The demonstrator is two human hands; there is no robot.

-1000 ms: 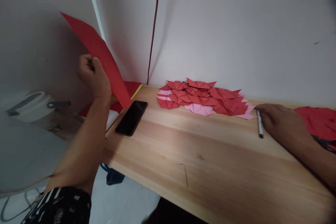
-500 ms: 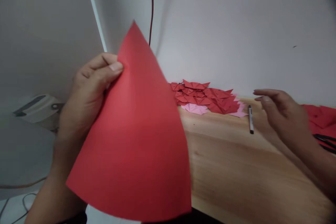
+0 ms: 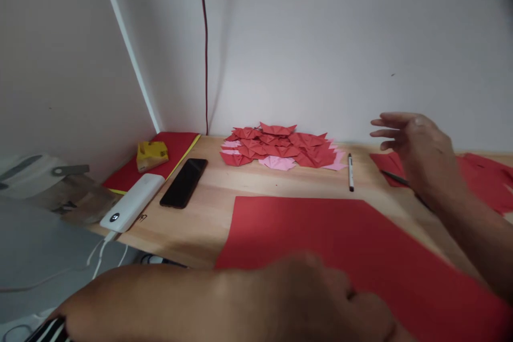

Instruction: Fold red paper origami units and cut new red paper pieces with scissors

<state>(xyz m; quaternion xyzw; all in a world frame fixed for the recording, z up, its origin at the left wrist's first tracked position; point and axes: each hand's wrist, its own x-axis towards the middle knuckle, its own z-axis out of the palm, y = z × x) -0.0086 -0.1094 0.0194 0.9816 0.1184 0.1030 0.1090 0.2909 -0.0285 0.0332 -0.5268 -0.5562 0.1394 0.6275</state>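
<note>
A large red paper sheet lies flat on the wooden table, near its front edge. My left hand rests on the sheet's near edge, blurred and close to the camera, so its fingers cannot be read. My right hand hovers above the table's right side, fingers spread and holding nothing. A black-and-white pen lies just left of that hand. A pile of folded red and pink paper pieces sits against the wall.
A black phone and a white power bank with a cable lie at the left. Behind them a yellow object sits on a stack of red sheets. Red paper scraps and a dark thin tool lie at the right.
My left hand brought the red sheet from the raised position at the left down flat onto the table. My right hand lifted off the table and away from the pen.
</note>
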